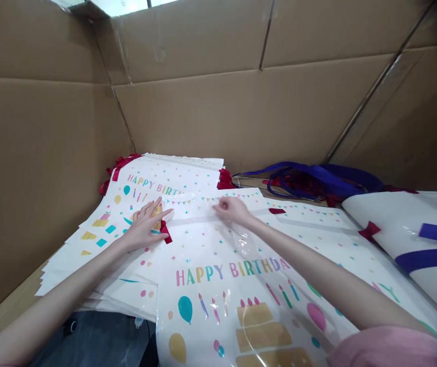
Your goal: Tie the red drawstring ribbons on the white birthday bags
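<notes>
My left hand (142,228) rests at the upper left edge of a white "HAPPY BIRTHDAY" plastic bag (218,262), fingers spread, the thumb touching a short red ribbon (166,232). Over the upper part of the same bag, my right hand (234,210) is closed, its fingertips curled together; whatever is between them cannot be made out. The bag's glossy front carries printed candles, balloons and a tiered cake (262,329). Another red ribbon piece (277,210) lies at its upper right, beyond my right wrist.
A fanned stack of matching printed bags (188,173) with red ribbons lies at the left. Blue straps (291,171) are heaped behind. At the right lies a rolled white bundle (382,209) with blue bands. Tall cardboard walls (218,112) enclose the back and left.
</notes>
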{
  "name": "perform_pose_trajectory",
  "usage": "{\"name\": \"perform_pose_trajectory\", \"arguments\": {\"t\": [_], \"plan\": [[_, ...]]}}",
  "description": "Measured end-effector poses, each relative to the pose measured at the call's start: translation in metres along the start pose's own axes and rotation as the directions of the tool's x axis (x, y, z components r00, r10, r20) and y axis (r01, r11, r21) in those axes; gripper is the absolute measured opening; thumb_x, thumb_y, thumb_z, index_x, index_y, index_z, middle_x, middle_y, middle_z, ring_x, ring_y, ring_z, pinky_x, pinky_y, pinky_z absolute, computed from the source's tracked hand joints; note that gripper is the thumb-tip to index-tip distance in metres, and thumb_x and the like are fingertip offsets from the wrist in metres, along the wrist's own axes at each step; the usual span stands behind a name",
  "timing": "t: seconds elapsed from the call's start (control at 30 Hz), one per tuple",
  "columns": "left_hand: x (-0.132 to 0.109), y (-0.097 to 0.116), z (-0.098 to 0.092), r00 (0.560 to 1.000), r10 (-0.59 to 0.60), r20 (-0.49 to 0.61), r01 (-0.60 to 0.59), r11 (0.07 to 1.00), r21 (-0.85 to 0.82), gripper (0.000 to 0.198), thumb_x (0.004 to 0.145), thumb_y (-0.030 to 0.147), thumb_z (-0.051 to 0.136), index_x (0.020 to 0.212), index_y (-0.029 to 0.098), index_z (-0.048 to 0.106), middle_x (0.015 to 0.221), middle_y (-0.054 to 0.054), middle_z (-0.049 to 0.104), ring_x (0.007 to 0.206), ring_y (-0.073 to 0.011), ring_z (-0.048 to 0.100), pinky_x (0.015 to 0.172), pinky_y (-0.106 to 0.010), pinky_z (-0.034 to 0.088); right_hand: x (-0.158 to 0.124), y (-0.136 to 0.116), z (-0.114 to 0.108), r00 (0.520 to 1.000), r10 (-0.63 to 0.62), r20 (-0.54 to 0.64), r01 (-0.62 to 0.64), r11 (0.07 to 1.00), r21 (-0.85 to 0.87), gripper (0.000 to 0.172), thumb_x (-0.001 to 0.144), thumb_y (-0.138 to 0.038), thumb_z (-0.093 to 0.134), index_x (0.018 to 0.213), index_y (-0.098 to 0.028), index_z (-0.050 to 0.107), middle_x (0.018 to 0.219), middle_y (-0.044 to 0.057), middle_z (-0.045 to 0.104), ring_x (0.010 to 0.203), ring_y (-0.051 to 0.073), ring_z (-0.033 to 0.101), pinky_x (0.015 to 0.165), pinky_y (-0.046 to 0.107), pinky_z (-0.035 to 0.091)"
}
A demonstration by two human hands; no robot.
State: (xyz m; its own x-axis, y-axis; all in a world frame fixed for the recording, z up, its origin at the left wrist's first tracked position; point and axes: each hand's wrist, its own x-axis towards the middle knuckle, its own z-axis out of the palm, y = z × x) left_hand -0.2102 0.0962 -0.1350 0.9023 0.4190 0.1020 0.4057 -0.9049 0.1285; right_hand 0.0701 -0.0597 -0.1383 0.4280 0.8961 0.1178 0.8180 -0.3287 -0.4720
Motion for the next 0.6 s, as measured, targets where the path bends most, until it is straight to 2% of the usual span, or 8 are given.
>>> {"name": "perform_pose_trajectory", "arguments": {"t": [0.07, 0.13, 0.2, 0.27, 0.4, 0.5, 0.6], "plan": [[0.001, -0.001, 0.000, 0.999, 0.025, 0.042, -0.024, 1.000, -0.004, 0.062, 0.083, 0.052, 0.053, 0.140, 0.041, 0.033, 0.155, -0.002, 0.015, 0.138, -0.0402, 0.010, 0.101, -0.062, 0.019, 0.002, 0.045, -0.025, 0.987, 0.089, -0.135, -0.096, 0.994, -0.044, 0.024, 0.084, -0.035, 0.048, 0.075, -0.016, 0.061, 0.078, 0.005, 0.067, 0.070, 0.015, 0.057, 0.059, 0.023, 0.033], [0.003, -0.003, 0.000, 0.994, 0.052, 0.094, -0.050, 0.998, -0.028, 0.058, 0.085, 0.052, 0.050, 0.140, 0.040, 0.035, 0.153, -0.002, 0.023, 0.139, -0.0386, 0.009, 0.103, -0.063, 0.013, 0.004, 0.088, -0.045, 0.972, 0.139, -0.191, -0.160, 0.982, -0.100, 0.022, 0.083, -0.031, 0.047, 0.082, -0.016, 0.063, 0.086, 0.008, 0.068, 0.075, 0.017, 0.058, 0.062, 0.024, 0.035], [0.004, -0.005, -0.001, 0.987, 0.070, 0.143, -0.063, 0.996, -0.059, 0.056, 0.086, 0.053, 0.048, 0.139, 0.040, 0.036, 0.152, -0.002, 0.027, 0.140, -0.0379, 0.008, 0.104, -0.065, 0.008, 0.006, 0.124, -0.060, 0.980, 0.134, -0.148, -0.156, 0.977, -0.149, 0.022, 0.083, -0.029, 0.047, 0.085, -0.016, 0.064, 0.090, 0.009, 0.069, 0.079, 0.019, 0.059, 0.065, 0.025, 0.037], [0.006, -0.007, -0.001, 0.980, 0.064, 0.187, -0.048, 0.995, -0.085, 0.056, 0.086, 0.053, 0.048, 0.139, 0.041, 0.036, 0.152, -0.001, 0.026, 0.140, -0.0380, 0.006, 0.103, -0.068, 0.005, 0.007, 0.149, -0.069, 0.992, 0.127, -0.023, -0.129, 0.979, -0.159, 0.022, 0.081, -0.031, 0.049, 0.084, -0.018, 0.066, 0.090, 0.008, 0.069, 0.083, 0.020, 0.060, 0.069, 0.025, 0.039], [0.008, -0.008, -0.002, 0.974, 0.037, 0.225, -0.013, 0.994, -0.108, 0.057, 0.084, 0.057, 0.049, 0.138, 0.042, 0.038, 0.151, 0.000, 0.027, 0.140, -0.0387, 0.005, 0.103, -0.069, 0.005, 0.008, 0.172, -0.078, 0.959, 0.133, 0.249, -0.105, 0.987, -0.122, 0.020, 0.076, -0.038, 0.055, 0.078, -0.022, 0.068, 0.084, 0.004, 0.069, 0.083, 0.020, 0.061, 0.071, 0.027, 0.042], [0.008, -0.006, -0.002, 0.979, 0.008, 0.206, 0.015, 0.994, -0.107, 0.058, 0.083, 0.060, 0.048, 0.137, 0.042, 0.040, 0.150, 0.000, 0.029, 0.140, -0.0389, 0.006, 0.104, -0.068, 0.006, 0.009, 0.176, -0.082, 0.945, 0.149, 0.292, -0.114, 0.985, -0.133, 0.019, 0.072, -0.040, 0.060, 0.075, -0.022, 0.067, 0.082, 0.005, 0.069, 0.080, 0.021, 0.061, 0.069, 0.027, 0.042], [0.008, -0.005, -0.003, 0.972, 0.008, 0.236, 0.019, 0.994, -0.112, 0.058, 0.084, 0.061, 0.046, 0.138, 0.042, 0.038, 0.151, 0.000, 0.028, 0.141, -0.0383, 0.005, 0.104, -0.068, 0.006, 0.009, 0.179, -0.085, 0.932, 0.140, 0.333, -0.100, 0.986, -0.134, 0.020, 0.070, -0.041, 0.062, 0.072, -0.021, 0.065, 0.083, 0.005, 0.068, 0.079, 0.019, 0.061, 0.066, 0.026, 0.042]]}}
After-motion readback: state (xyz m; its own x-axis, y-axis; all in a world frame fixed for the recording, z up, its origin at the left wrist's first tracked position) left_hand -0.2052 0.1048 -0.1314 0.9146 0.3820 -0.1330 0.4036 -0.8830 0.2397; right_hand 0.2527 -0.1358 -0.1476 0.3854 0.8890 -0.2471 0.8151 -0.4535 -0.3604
